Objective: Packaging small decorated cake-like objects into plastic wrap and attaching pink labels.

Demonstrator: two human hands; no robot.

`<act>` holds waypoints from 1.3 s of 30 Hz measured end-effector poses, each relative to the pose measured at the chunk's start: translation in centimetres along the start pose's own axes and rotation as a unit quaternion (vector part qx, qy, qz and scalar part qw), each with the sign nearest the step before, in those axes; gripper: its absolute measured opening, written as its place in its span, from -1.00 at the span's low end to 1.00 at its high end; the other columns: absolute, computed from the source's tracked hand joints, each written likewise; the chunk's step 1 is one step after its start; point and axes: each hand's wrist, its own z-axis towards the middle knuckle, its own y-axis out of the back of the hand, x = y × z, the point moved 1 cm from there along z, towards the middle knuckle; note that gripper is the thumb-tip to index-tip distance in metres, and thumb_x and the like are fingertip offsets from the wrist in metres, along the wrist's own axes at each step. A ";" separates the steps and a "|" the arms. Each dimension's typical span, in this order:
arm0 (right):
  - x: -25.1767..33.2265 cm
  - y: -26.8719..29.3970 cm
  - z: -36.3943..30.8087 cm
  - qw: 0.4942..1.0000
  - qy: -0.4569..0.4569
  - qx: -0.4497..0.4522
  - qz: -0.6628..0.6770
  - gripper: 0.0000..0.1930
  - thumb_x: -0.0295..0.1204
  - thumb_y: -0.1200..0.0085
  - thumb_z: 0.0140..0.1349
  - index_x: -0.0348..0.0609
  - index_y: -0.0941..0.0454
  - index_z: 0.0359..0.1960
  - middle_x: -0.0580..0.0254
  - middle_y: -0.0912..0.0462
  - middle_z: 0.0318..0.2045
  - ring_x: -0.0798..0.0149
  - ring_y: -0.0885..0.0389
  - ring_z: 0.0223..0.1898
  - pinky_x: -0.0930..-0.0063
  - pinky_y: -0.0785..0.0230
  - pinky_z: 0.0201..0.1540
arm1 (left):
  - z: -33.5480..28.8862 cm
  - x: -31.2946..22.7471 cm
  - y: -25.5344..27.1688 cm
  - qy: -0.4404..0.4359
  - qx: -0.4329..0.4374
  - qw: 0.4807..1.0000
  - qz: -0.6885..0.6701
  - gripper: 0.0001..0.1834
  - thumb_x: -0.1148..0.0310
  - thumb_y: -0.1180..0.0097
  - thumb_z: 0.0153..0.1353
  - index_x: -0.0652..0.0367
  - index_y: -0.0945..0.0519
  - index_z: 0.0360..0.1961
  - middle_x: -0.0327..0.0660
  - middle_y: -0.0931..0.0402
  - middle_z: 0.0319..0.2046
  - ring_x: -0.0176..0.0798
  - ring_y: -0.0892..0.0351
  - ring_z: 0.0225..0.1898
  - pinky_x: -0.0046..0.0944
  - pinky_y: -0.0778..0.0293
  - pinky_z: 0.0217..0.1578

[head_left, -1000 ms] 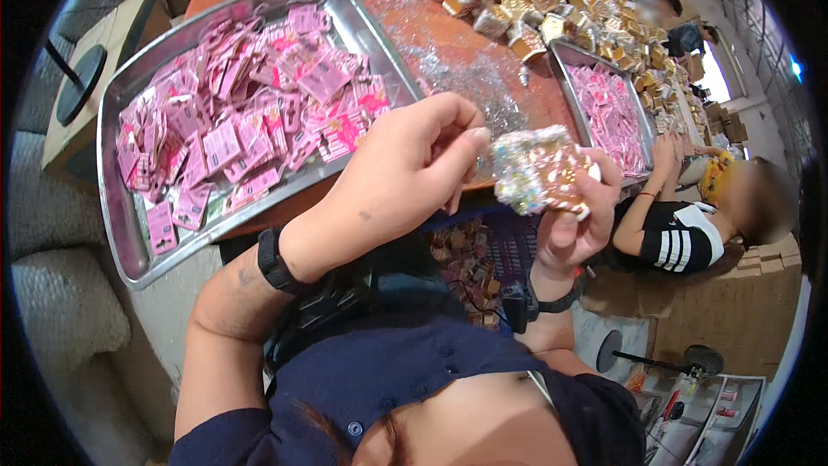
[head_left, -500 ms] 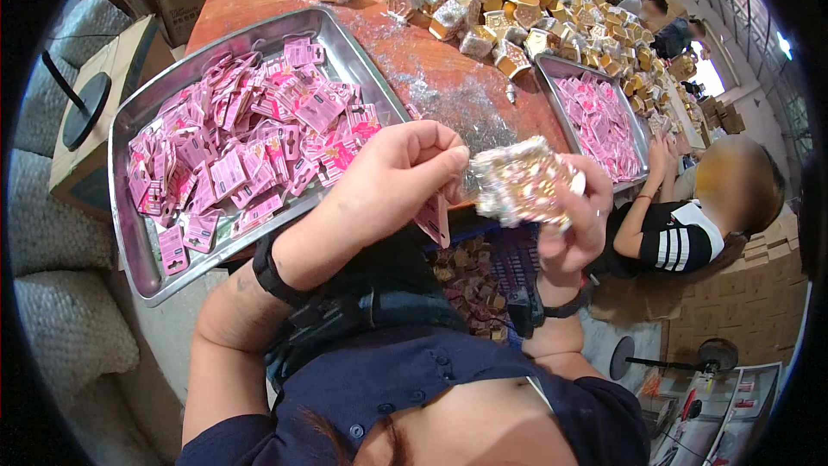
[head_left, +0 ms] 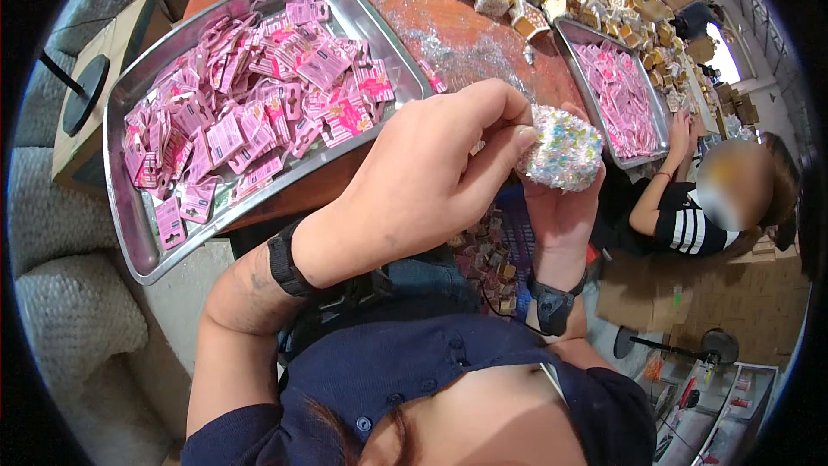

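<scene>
White and sparkly, the block is resting in the gripping right hand, maybe to stay still. The left hand is pinching at its edge, on what I cannot tell. Pink tags are lying close by.

The glittery ornament is white flecked blue and yellow, the cards pink.

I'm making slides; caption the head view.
Right hand holds a glittery piece, left hand at its edge, near a tray of pink cards.
</scene>
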 end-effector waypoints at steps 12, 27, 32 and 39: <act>0.2 -0.3 -0.9 0.984 0.130 -0.042 -0.114 -0.43 -0.12 0.08 0.40 -0.19 -0.20 0.32 -0.04 -0.50 0.12 0.06 -0.53 0.12 0.16 -0.44 0.17 | -0.4 -1.0 -0.3 0.036 0.026 0.997 -0.056 -0.88 0.43 -0.06 0.39 0.29 -0.48 -0.19 -0.37 -0.45 -0.43 -0.59 -0.41 -0.43 -0.53 -0.41 -0.47; 2.3 0.1 -1.7 0.897 0.289 -0.088 -0.322 -0.27 -0.07 -0.08 0.31 -0.33 -0.20 0.35 -0.36 -0.48 0.09 -0.02 -0.60 0.04 0.08 -0.51 0.10 | -0.7 -1.0 0.1 0.139 0.064 0.971 -0.185 -0.82 0.34 0.00 0.43 0.27 -0.44 -0.19 -0.37 -0.39 -0.46 -0.57 -0.40 -0.42 -0.54 -0.40 -0.56; 2.1 0.4 -1.8 0.857 0.344 -0.025 -0.383 -0.33 -0.04 0.11 0.38 -0.30 -0.19 0.35 -0.21 -0.49 0.12 -0.03 -0.56 0.07 0.08 -0.49 0.11 | -0.7 -0.4 0.1 0.136 0.051 0.975 -0.167 -0.82 0.33 -0.01 0.43 0.27 -0.44 -0.18 -0.36 -0.40 -0.46 -0.55 -0.42 -0.43 -0.54 -0.42 -0.54; 1.6 0.0 -1.6 0.816 0.398 -0.034 -0.418 -0.35 -0.08 0.09 0.38 -0.43 -0.24 0.28 -0.18 -0.48 0.13 -0.03 -0.55 0.09 0.04 -0.40 0.18 | -0.3 0.8 0.2 0.102 -0.010 0.987 -0.125 -0.87 0.45 -0.14 0.34 0.33 -0.56 -0.21 -0.26 -0.59 -0.36 -0.47 -0.56 -0.33 -0.47 -0.50 -0.24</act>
